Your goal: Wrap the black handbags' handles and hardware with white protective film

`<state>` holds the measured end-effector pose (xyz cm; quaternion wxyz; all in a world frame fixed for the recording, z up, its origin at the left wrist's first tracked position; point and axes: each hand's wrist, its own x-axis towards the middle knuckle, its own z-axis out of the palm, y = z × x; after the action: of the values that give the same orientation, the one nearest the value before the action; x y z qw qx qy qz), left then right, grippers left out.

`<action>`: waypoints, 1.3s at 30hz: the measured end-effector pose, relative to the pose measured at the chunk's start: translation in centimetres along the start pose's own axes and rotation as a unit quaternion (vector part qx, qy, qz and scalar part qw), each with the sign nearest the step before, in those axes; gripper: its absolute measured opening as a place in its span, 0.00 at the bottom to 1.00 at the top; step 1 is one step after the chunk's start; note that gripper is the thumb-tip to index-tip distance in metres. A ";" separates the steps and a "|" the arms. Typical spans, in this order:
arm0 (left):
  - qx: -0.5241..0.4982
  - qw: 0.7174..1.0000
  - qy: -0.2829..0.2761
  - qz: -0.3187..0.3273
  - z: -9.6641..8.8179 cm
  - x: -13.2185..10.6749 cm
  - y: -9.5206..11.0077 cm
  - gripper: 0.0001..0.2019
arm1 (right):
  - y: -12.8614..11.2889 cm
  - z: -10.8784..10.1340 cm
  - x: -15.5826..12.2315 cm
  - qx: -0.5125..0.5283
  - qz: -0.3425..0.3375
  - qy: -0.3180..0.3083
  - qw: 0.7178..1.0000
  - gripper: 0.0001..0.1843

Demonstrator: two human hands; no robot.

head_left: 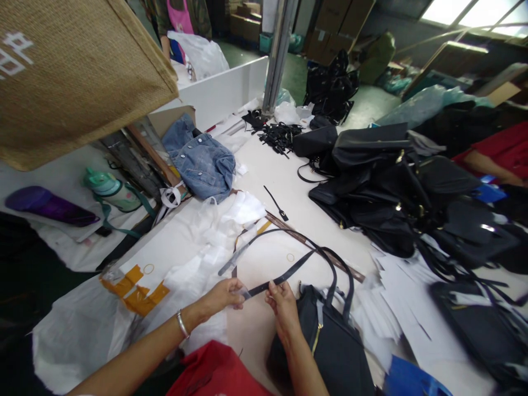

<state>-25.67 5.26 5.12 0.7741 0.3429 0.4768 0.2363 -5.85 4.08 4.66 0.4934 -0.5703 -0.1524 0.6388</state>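
Between my two hands runs a black bag strap (258,289), with a row of small holes near its end. The fingers of my left hand (226,294) pinch a bit of clear plastic film (246,293) at the strap's tip. My right hand (282,305) grips the strap a little farther along, thumb on top. Below my right forearm, a black handbag (336,344) with a gold zip lies on the table, its handles (348,275) arching upward. Another strap (237,258) with plastic over its end loops away beyond my hands. A small black tag (282,214) lies farther off.
Several black bags (371,181) are heaped at the right beside white paper sheets (412,308). Small black straps (278,137) lie piled at the back. On the left are a denim garment (200,157), bottles (111,190) and an overhanging woven bag (91,82). A co-worker's red sleeve (501,151) shows at right.
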 end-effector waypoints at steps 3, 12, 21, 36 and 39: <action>-0.003 1.000 -0.012 -0.017 0.0 -0.4 0.4 0.17 | -0.3 -0.2 0.0 0.008 -0.001 -0.017 1.000 0.20; 0.021 0.999 0.047 -0.017 0.0 -0.1 0.6 0.10 | -0.4 0.0 -0.2 0.017 -0.006 -0.038 0.999 0.20; 0.125 0.981 0.092 0.116 3.2 1.0 2.0 0.06 | 0.9 1.0 -1.9 0.003 0.030 -0.030 0.999 0.22; 0.310 0.928 0.142 0.148 3.2 0.6 1.4 0.09 | -0.4 -0.8 -0.1 0.049 0.055 0.014 0.997 0.19; 0.395 0.883 0.127 0.219 4.0 0.0 2.7 0.11 | -1.5 -1.2 -0.8 0.071 0.056 0.015 0.996 0.17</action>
<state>-22.21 5.80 8.39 0.4357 0.6829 0.5380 0.2331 -4.24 3.68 5.87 0.4980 -0.5511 -0.0675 0.6662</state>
